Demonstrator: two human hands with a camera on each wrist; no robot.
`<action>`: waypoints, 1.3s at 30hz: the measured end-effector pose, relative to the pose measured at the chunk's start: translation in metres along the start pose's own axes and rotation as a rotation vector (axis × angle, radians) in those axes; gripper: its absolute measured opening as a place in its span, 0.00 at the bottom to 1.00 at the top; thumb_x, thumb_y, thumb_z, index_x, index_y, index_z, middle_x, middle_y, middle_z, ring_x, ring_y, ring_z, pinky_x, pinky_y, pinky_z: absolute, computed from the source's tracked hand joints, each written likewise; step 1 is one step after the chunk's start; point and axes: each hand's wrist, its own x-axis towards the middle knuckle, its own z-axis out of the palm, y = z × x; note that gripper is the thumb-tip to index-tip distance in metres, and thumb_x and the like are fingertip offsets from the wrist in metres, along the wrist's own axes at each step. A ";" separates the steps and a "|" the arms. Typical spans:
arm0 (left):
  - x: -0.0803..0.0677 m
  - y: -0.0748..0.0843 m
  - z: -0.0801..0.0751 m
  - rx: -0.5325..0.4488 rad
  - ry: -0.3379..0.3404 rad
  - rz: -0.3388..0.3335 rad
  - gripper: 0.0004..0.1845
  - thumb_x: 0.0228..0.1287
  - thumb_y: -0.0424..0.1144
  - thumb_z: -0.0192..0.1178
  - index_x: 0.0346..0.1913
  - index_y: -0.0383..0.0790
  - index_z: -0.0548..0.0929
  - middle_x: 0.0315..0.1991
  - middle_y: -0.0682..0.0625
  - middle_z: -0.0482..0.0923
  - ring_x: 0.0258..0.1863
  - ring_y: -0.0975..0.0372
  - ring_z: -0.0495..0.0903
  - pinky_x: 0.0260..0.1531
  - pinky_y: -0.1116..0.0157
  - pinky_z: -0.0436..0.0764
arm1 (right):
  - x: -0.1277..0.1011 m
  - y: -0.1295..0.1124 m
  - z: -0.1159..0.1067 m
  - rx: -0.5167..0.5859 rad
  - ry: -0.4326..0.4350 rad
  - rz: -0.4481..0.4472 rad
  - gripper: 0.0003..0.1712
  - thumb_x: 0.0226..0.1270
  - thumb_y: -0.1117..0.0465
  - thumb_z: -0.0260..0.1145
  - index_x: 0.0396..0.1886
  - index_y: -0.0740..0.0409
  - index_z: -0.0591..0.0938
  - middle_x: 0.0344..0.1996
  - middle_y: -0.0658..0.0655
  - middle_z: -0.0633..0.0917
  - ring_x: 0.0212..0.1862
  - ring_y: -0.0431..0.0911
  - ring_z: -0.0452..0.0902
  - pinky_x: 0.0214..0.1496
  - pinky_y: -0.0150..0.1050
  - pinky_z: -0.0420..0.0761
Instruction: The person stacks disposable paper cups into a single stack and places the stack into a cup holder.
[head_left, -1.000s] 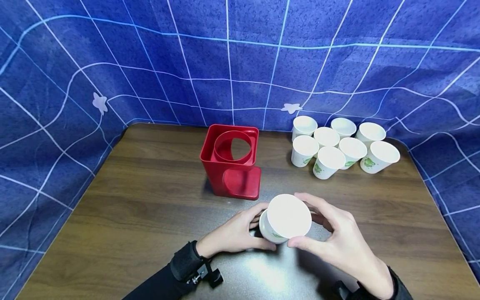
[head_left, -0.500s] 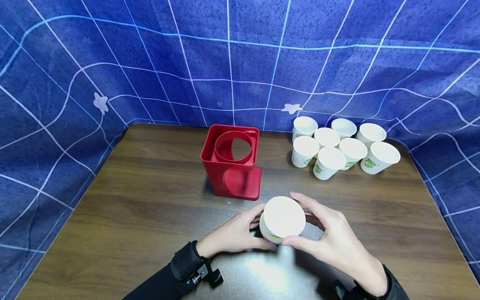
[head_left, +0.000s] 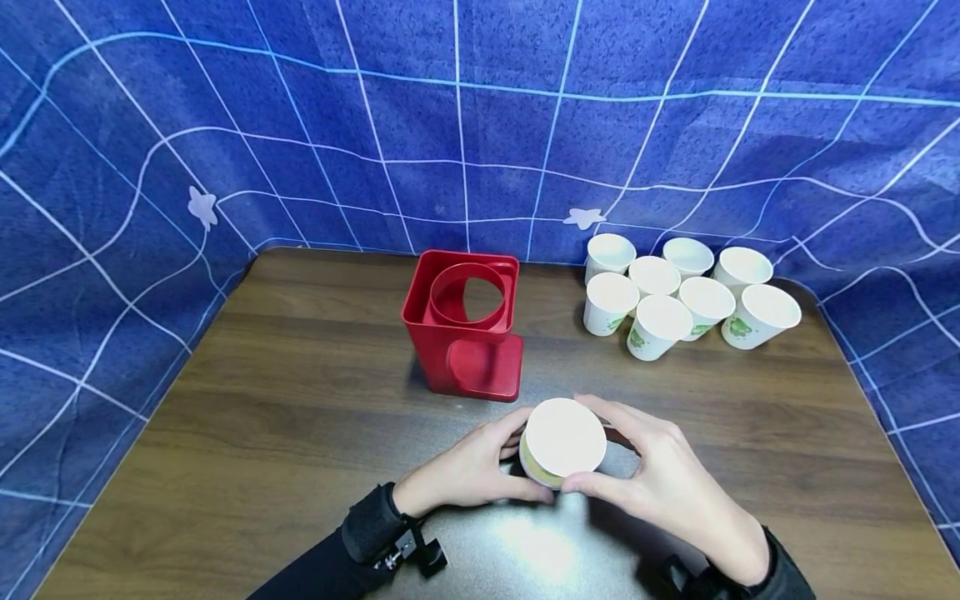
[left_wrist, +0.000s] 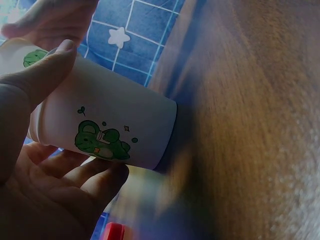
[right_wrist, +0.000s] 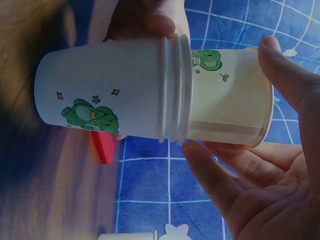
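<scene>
Close to the person, a stack of nested white paper cups (right_wrist: 110, 87) with green cartoon prints stands upright at the tabletop, its several rims bunched at the top. The left hand (head_left: 480, 467) grips this stack, thumb on the near side and fingers round the far side. Partly sunk into its mouth is another paper cup (head_left: 564, 437), whose lower part is hidden inside. Thumb and fingers of the right hand (head_left: 660, 475) hold that upper cup near its rim. In the left wrist view the stack's base (left_wrist: 162, 135) sits right at the wood.
A red plastic holder (head_left: 483, 367) with a round ring in its top stands beyond the hands, left of centre. Several upright paper cups (head_left: 660, 325) cluster at the back right of the wooden table (head_left: 300, 400). A blue patterned cloth (head_left: 495, 125) hangs behind.
The right hand has moved left and down, carrying the upper cup over the stack and deeper into it. The left hand stays in place with the stack.
</scene>
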 end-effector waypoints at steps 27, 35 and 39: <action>0.000 -0.003 0.001 0.014 -0.014 0.065 0.43 0.57 0.41 0.79 0.73 0.52 0.68 0.67 0.53 0.75 0.66 0.65 0.77 0.65 0.70 0.76 | 0.000 0.011 0.012 -0.068 -0.128 -0.049 0.34 0.56 0.45 0.81 0.61 0.51 0.82 0.53 0.46 0.87 0.53 0.41 0.85 0.53 0.45 0.88; 0.000 -0.001 0.000 -0.005 -0.010 0.001 0.42 0.56 0.39 0.79 0.71 0.60 0.69 0.67 0.58 0.75 0.66 0.68 0.76 0.66 0.70 0.76 | 0.000 0.012 0.013 -0.066 -0.158 -0.033 0.34 0.56 0.45 0.81 0.60 0.50 0.82 0.53 0.45 0.87 0.53 0.40 0.85 0.53 0.45 0.88; 0.000 0.000 0.000 -0.012 -0.010 -0.004 0.42 0.56 0.38 0.79 0.71 0.61 0.69 0.67 0.58 0.74 0.66 0.68 0.76 0.66 0.70 0.76 | 0.001 0.012 0.013 -0.067 -0.168 -0.021 0.34 0.56 0.44 0.81 0.60 0.50 0.82 0.53 0.44 0.87 0.53 0.40 0.85 0.53 0.45 0.88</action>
